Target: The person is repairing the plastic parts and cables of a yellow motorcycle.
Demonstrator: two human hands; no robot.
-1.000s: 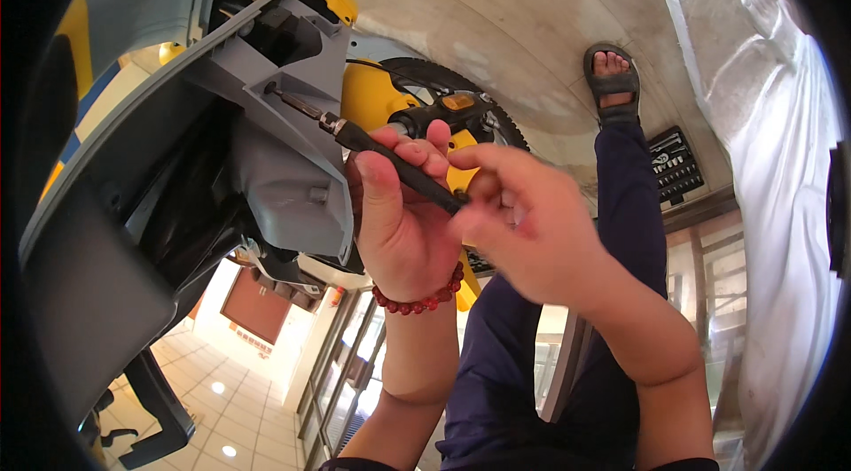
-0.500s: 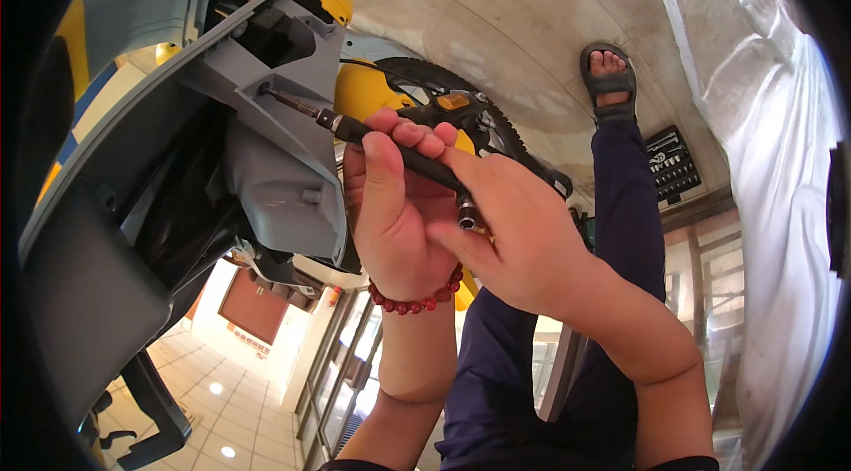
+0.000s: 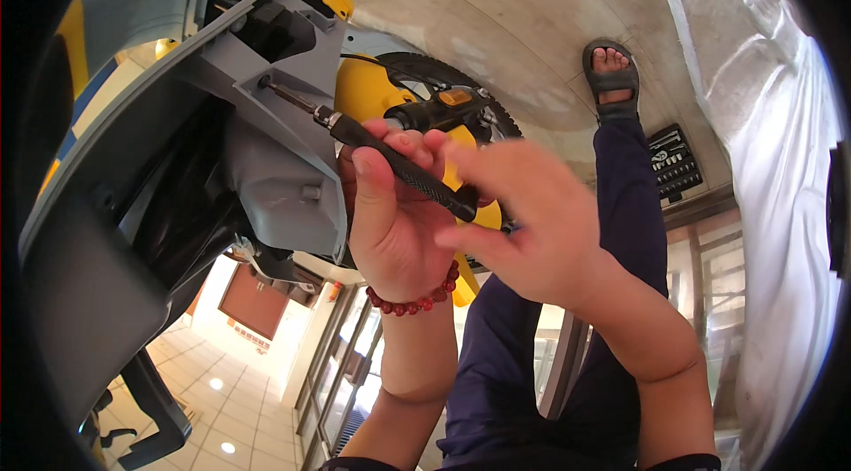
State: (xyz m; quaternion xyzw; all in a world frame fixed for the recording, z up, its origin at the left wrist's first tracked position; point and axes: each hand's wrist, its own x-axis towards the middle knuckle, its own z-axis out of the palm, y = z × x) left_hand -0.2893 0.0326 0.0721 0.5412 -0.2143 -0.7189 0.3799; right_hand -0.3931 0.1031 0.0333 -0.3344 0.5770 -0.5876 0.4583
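Screwdriver [image 3: 390, 156] sits mid-frame, upper centre: black knurled handle, slim steel shaft running up-left, tip seated in the grey panel [image 3: 275, 152] of a yellow scooter [image 3: 372, 94]. Left hand [image 3: 390, 223] is closed around the handle, fingers wrapped over it, thumb along the near side. Right hand [image 3: 532, 223] is blurred, fingers spread, at the butt end of the handle; can't tell whether it grips or only touches.

Handling, my read: the tool is light, rigid and one piece. The knurling gives good bite, so hold mid-handle; the bare shaft is smooth and would spin in the fingers. The panel looks like moulded matt plastic, thin-walled with ribs and bosses, so likely to flex and crack under side load. Keep the force along the shaft.

Around it: glossy yellow bodywork, a black treaded tyre [image 3: 461, 85] behind the hands, and a red bead bracelet [image 3: 417, 298] on the left wrist. Polished stone floor, a socket set [image 3: 675, 163] in an open case at right, and a sandalled foot [image 3: 612, 72] above it.
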